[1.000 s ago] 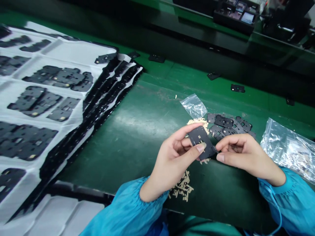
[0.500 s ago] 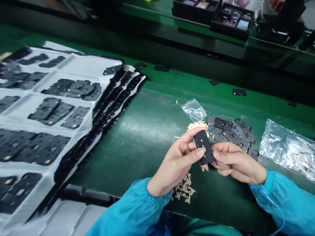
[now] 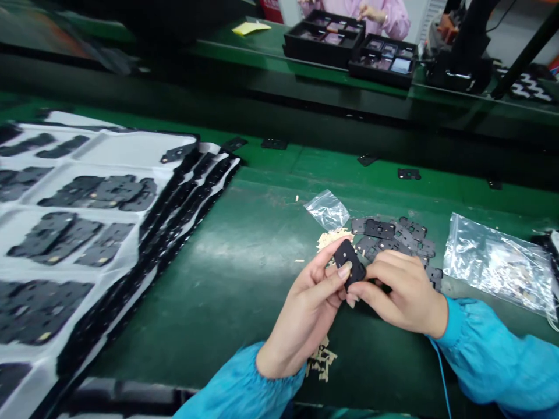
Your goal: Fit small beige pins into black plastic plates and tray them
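A small black plastic plate (image 3: 349, 262) with cut-outs is in my left hand (image 3: 301, 314), the thumb pressed on its upper face and the fingers behind. My right hand (image 3: 402, 291) is closed, its thumb and forefinger pinching the plate's lower right end. Whether a smaller piece sits between those fingertips is hidden. Just beyond the hands lies a heap of small beige pieces (image 3: 334, 237), beside a pile of similar black plates (image 3: 406, 235). More beige strips (image 3: 322, 364) lie under my left wrist, near the front edge.
Stacked white trays (image 3: 117, 145) with black plates in their compartments fill the left. A small clear bag (image 3: 327, 209) lies behind the beige heap; a larger clear bag (image 3: 498, 262) lies right. Across the bench, black boxes (image 3: 323, 41) stand before a person in pink sleeves (image 3: 395, 20).
The plate has turned in my left hand and shows a different side. My right hand has shifted to a pinch over its lower end. The camera view has tilted up and right.
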`<state>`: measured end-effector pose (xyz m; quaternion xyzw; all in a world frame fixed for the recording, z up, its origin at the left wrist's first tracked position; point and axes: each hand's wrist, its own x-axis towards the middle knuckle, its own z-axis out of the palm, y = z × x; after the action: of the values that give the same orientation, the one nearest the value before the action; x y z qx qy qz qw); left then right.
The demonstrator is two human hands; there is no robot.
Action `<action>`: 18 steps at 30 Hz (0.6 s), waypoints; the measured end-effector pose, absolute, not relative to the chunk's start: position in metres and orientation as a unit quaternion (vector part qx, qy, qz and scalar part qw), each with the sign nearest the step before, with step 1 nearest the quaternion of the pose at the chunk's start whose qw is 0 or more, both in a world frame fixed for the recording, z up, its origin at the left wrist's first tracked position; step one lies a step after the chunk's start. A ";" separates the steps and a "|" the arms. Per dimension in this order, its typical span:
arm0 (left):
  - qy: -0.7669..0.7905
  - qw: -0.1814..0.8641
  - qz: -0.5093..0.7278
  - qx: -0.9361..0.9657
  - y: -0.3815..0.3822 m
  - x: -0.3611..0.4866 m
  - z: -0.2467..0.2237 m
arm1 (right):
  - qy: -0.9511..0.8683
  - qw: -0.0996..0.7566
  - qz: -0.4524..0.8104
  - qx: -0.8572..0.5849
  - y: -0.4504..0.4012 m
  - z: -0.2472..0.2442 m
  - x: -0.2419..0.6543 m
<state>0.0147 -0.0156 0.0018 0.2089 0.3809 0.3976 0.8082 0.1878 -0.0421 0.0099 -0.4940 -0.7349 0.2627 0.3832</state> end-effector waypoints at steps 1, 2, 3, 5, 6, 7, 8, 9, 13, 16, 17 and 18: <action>0.390 0.797 0.398 0.233 -0.016 0.016 0.002 | -0.726 0.379 0.277 -0.502 -0.041 0.010 0.187; 0.400 0.784 0.393 0.267 -0.017 0.017 0.002 | -0.704 0.377 0.314 -0.513 -0.039 0.010 0.187; 0.409 0.768 0.384 0.308 -0.017 0.017 0.001 | -0.673 0.375 0.366 -0.523 -0.037 0.011 0.189; 0.430 0.731 0.361 0.389 -0.019 0.015 -0.002 | -0.601 0.368 0.456 -0.543 -0.030 0.014 0.200; 0.440 0.710 0.352 0.423 -0.020 0.013 -0.004 | -0.569 0.371 0.473 -0.561 -0.026 0.015 0.210; 0.448 0.688 0.349 0.451 -0.021 0.011 -0.006 | -0.541 0.383 0.465 -0.587 -0.021 0.017 0.223; 0.456 0.667 0.350 0.474 -0.021 0.007 -0.008 | -0.514 0.401 0.430 -0.624 -0.016 0.018 0.240; 0.463 0.648 0.353 0.491 -0.021 0.003 -0.010 | -0.482 0.413 0.388 -0.668 -0.011 0.019 0.259; 0.498 0.590 0.355 0.527 -0.013 -0.010 -0.008 | -0.460 0.275 0.248 -0.807 0.017 0.014 0.330; 0.494 0.587 0.349 0.538 -0.011 -0.011 0.004 | -0.462 0.225 0.190 -0.837 0.050 0.008 0.353; 0.479 0.603 0.344 0.538 -0.016 -0.012 0.009 | -0.461 0.209 0.172 -0.845 0.063 0.006 0.354; 0.456 0.626 0.337 0.535 -0.024 -0.015 0.014 | -0.460 0.189 0.162 -0.852 0.077 0.004 0.355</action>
<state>-0.0150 -0.0244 0.0140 0.5348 0.4564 0.3374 0.6260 0.3545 0.0767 0.0044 -0.8523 -0.4600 0.1616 0.1895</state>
